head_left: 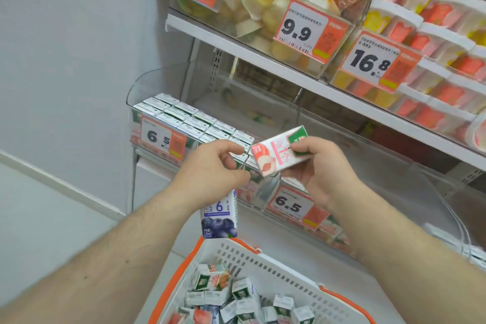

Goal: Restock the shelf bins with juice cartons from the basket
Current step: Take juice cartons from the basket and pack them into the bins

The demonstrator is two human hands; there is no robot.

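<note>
Below the shelf bin (168,118) of stacked cartons, white basket (284,265) holding loose cartons; left hand (210,168), grip grasping blueberry carton (219,218) hanging above basket; right hand (320,168), grip grasping peach carton (273,152) before bin

Place: a shop aisle is shown.
Price tags (303,31): large printed prices are clipped to the bins.
Shelves (263,60): clear bins are stocked with packaged goods.
Basket (263,265): many small cartons are held for stocking.
</note>
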